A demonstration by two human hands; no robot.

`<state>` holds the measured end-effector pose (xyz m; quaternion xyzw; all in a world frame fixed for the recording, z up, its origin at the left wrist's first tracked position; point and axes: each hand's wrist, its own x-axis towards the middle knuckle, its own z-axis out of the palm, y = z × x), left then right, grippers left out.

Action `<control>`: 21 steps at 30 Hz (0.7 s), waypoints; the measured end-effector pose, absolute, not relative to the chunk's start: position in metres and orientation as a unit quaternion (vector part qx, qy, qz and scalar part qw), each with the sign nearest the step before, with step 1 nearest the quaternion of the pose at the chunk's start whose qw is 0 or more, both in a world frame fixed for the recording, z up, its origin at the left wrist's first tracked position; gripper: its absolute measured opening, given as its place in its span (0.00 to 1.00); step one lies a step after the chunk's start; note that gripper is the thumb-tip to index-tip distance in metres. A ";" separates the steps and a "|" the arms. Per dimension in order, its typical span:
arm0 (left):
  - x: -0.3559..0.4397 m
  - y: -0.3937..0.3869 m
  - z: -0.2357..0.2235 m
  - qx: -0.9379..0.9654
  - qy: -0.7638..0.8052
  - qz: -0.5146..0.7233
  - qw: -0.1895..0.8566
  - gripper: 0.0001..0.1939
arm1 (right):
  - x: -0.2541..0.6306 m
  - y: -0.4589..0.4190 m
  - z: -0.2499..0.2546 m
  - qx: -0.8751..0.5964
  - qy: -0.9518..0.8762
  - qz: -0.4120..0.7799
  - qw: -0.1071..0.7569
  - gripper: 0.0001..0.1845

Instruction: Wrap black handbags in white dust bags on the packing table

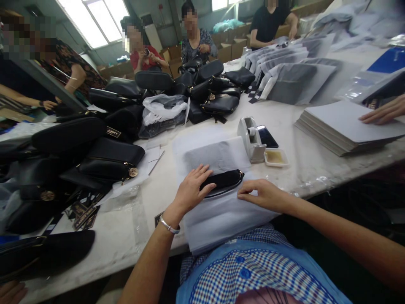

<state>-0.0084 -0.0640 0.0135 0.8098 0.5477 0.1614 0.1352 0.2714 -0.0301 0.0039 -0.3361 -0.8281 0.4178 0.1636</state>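
Observation:
A small black pouch (225, 180) lies on a stack of white tissue sheets (221, 215) at the table's near edge. My left hand (191, 189) rests flat on the pouch's left end, fingers spread, a bracelet on the wrist. My right hand (264, 195) sits just right of the pouch with its fingers curled down onto the tissue, thumb and forefinger together at the paper; what they pinch is hard to see.
A tape dispenser (253, 141), a dark phone (268, 137) and a small dish (276, 157) stand behind the tissue. Black bags (110, 158) pile up left and centre. A grey card stack (344, 126) with another person's hand (384, 112) lies right. Several people work across the table.

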 end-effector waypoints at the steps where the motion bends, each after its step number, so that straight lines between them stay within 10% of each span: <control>1: -0.010 -0.063 0.021 0.805 0.549 0.154 0.162 0.25 | 0.268 -0.023 0.011 -0.349 -0.818 0.426 0.165 0.13; 10: 0.003 -0.068 0.042 0.812 0.552 0.062 0.180 0.49 | 0.234 0.042 0.031 -0.342 -0.840 0.413 0.090 0.16; 17: 0.008 -0.074 0.017 0.804 0.575 0.109 0.100 0.40 | 0.235 -0.005 0.036 -0.319 -0.910 0.138 0.225 0.11; 21: 0.000 -0.070 0.017 0.812 0.566 0.113 0.085 0.36 | 0.240 -0.047 0.008 -0.186 -0.951 0.034 0.244 0.30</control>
